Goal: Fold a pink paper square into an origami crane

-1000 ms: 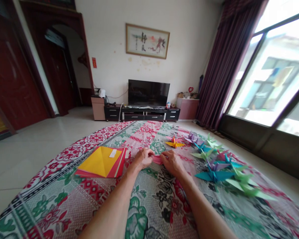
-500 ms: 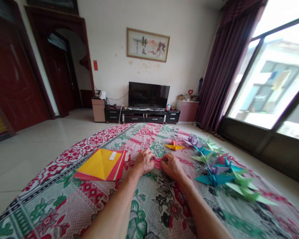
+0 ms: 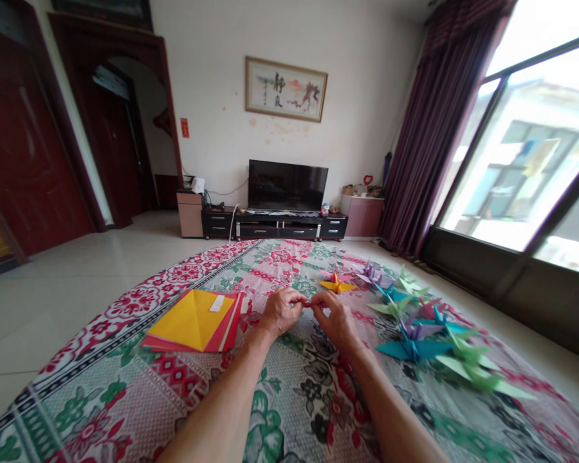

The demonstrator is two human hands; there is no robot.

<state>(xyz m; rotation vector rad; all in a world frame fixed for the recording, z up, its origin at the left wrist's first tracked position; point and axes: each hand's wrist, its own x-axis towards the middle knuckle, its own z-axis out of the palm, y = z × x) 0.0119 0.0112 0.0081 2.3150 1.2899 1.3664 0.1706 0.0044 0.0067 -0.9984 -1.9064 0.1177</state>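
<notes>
Between my fingertips is a small piece of folded red paper [image 3: 307,305], mostly hidden by the fingers. My left hand [image 3: 282,311] pinches its left end, and my right hand [image 3: 334,316] pinches the right end. Both hands are closed, close together over the middle of the cloth. Just beyond my right hand sits a yellow-orange paper crane [image 3: 337,283]. To the left of my left hand lies a stack of square paper [image 3: 189,319], yellow on top with red and other sheets beneath, and a small white piece on it.
Several folded cranes stand to the right, including a blue crane [image 3: 413,349], a green crane [image 3: 477,366] and a purple crane [image 3: 417,329]. A patterned cloth [image 3: 91,392] covers the round table. Beyond it are a television [image 3: 288,186] and a low cabinet [image 3: 259,230].
The red paper showed as a flat pink-red strip between my hands; now only a thin dark red sliver shows. My right hand has turned slightly and both hands sit closer together.
</notes>
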